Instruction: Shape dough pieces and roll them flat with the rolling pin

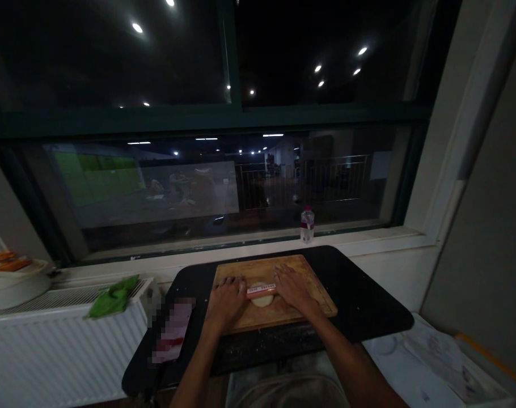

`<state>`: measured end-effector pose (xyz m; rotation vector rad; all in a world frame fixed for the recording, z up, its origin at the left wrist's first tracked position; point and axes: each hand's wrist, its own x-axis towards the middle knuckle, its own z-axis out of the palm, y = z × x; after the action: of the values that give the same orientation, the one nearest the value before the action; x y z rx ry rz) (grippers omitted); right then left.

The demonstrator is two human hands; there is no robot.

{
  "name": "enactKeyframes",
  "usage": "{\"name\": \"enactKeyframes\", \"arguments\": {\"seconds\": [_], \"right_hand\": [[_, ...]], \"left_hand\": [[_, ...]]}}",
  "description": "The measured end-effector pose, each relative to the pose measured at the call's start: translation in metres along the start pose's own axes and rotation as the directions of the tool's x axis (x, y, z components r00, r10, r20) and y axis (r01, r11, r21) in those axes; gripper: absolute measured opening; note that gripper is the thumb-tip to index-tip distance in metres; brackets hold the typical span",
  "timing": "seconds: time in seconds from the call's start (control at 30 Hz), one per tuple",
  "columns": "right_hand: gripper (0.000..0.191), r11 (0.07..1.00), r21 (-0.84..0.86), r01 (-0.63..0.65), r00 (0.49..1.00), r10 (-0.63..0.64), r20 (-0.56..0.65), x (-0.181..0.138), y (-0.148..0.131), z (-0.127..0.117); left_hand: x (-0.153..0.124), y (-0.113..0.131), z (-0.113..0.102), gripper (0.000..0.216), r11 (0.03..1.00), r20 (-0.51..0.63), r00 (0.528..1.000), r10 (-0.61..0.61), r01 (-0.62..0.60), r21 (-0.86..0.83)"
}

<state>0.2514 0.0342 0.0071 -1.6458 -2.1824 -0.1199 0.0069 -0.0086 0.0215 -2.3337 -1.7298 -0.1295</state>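
A rolling pin (261, 291), pinkish-orange with a white printed label, lies across a round, flat piece of pale dough (262, 302). The dough rests on a wooden cutting board (258, 324). My left hand (229, 297) is closed over the pin's left end, while my right hand (292, 288) covers its right end, fingers reaching forward over it. Both ends of the pin are hidden beneath my hands. Dough shows in front of and behind the pin's middle.
The board sits on a black table (355, 294) below a window. A water bottle (307, 224) stands on the sill. Left are a blurred-out flat object (175, 331), a green cloth (114, 297) on a radiator (66, 351) and a white bowl (17, 289). Papers (436, 362) lie at right.
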Motion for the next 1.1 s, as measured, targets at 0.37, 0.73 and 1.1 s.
{"name": "enactKeyframes", "arguments": {"seconds": [0.37,0.73,1.1], "right_hand": [[0.044,0.994,-0.088,-0.070,0.997,0.067,-0.038,-0.033,-0.018,-0.020],[0.051,0.995,-0.037,-0.094,0.994,0.092,-0.055,-0.056,-0.027,-0.023],[0.055,0.996,-0.046,-0.078,0.994,0.074,-0.084,-0.069,-0.030,-0.018]], "left_hand": [[0.000,0.009,-0.017,0.049,1.000,0.012,1.000,-0.011,0.010,0.019],[-0.006,0.011,-0.016,0.050,0.986,-0.009,0.991,-0.134,0.133,-0.102],[-0.017,0.009,0.001,0.048,0.994,-0.053,0.996,-0.075,0.071,-0.078]]}}
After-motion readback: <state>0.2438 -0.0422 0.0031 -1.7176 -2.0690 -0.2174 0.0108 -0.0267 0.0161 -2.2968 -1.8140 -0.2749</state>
